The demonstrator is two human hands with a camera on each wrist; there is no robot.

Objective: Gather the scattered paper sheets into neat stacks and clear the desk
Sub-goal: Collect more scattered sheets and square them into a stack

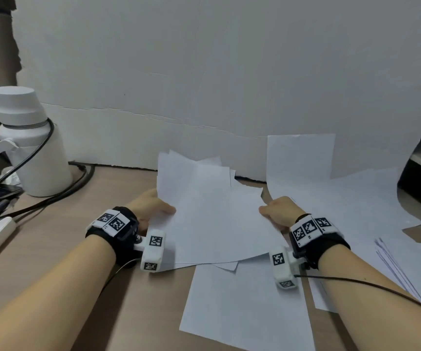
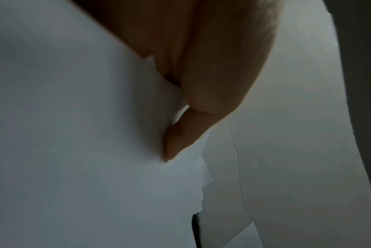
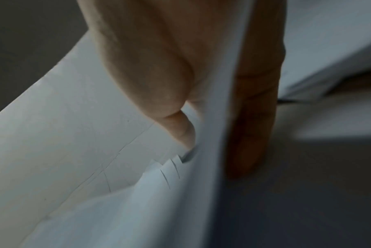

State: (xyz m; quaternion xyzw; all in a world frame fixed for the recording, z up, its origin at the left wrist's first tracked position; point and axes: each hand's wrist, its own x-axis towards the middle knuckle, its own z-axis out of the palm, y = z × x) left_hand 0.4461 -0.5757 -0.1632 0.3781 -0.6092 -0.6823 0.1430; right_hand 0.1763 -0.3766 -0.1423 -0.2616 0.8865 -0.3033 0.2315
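Thin, smooth white sheets, rectangular and uncreased, fanned unevenly into a loose bundle point(image 1: 212, 211) held between both hands just above a matte tan desk point(image 1: 60, 269). Left hand point(image 1: 151, 206) clamped on the bundle's left edge, thumb point(image 2: 180, 139) pressed flat on the top sheet, remaining fingers hidden beneath the paper. Right hand point(image 1: 280, 211) clamped on the opposite edge, thumb point(image 3: 180, 127) on top and fingers point(image 3: 252, 117) under the sheets, pinching them tight; staggered corners point(image 3: 169, 166) of several sheets showing just beyond the thumb tip in the right wrist view. Directly below the grip, nearer the body, a single flat sheet point(image 1: 245, 307) lying on the desk, partly covered by the bundle. Just beyond the right hand, another sheet point(image 1: 300, 158) curling upward against the pale, cracked backing board point(image 1: 204, 72), with more paper point(image 1: 364, 198) spread flat to the right of that hand. Further right and nearer, a rough stack with layered edges point(image 1: 392, 264). Well to the left of the left hand, a smooth white cylindrical bottle point(image 1: 34, 148) with a broad round cap, upright, a glossy black cable point(image 1: 52, 193) looped around its neck and trailing across the desk. Black straps with white blocks of square black-and-white markers on both wrists.
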